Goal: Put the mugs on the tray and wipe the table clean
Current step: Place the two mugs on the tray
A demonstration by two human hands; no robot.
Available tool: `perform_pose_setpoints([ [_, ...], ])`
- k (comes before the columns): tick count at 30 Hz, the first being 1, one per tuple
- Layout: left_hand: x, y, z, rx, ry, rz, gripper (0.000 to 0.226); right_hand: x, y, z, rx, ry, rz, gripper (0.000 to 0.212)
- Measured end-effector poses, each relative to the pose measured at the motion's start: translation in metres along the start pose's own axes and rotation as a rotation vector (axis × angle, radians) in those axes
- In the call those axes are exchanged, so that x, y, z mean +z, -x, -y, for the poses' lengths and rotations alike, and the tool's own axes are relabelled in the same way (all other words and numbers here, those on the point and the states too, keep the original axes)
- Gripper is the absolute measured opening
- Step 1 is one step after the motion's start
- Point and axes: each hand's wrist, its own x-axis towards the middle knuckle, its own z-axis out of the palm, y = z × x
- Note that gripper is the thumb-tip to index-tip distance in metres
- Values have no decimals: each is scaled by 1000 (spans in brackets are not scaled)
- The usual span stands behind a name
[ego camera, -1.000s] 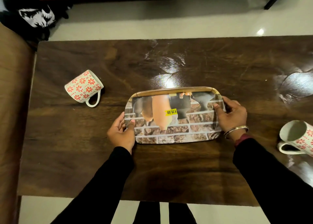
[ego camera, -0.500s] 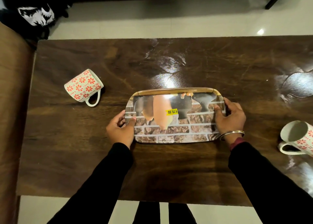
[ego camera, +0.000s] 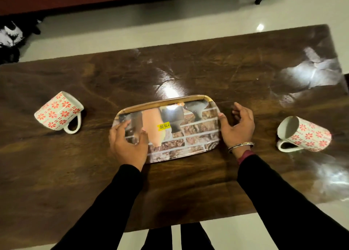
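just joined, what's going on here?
A person is at a wooden table with a tray in the middle. The left hand hovers over the tray's left end and the right hand is open at its right edge; neither grips it. The left mug and the right mug lie on their sides on the table, one either side of the tray, neither on it yet. Shiny smears show at the table's right end.
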Motion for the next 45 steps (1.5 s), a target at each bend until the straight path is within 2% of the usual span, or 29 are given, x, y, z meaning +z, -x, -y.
perform_pose_setpoints([
  [2,13,7,-15,0,48,46,42,-11,0,-5,14,-14,-17,52],
  [5,36,22,-37,95,51,133,39,-34,6,-14,-17,-1,-62,46],
  [10,74,58,-71,280,-13,320,40,-81,17,-25,-283,150,-74,29],
  [11,82,66,-78,304,-18,349,40,-90,19,-27,-273,175,-114,24],
  [12,92,73,-83,328,-15,372,40,-98,21,-27,-187,169,-188,22],
  [15,115,96,-99,386,0,420,39,-113,23,-22,346,-42,-487,37],
  [16,121,103,-105,397,16,436,39,-116,22,-20,468,-101,-554,42],
  [18,131,115,-115,401,38,474,39,-126,22,-20,481,-106,-622,44],
  [19,135,121,-119,399,44,498,39,-135,21,-22,415,-62,-614,42],
  [21,140,127,-123,394,55,528,39,-151,16,-31,231,119,-490,45],
  [24,146,133,-123,409,54,527,39,-178,-2,-56,28,498,-204,71],
  [27,147,136,-122,423,27,506,37,-193,-24,-72,-1,655,111,96],
  [29,147,138,-120,426,18,495,36,-192,-35,-79,-9,732,227,105],
  [32,145,138,-116,438,17,484,36,-189,-47,-85,-57,768,186,97],
  [35,143,135,-112,443,24,470,36,-188,-51,-87,-58,690,142,93],
  [41,139,127,-104,442,-3,439,37,-172,-32,-54,27,272,-17,85],
  [45,130,116,-101,417,27,401,38,-140,-20,-25,-33,55,-2,86],
])
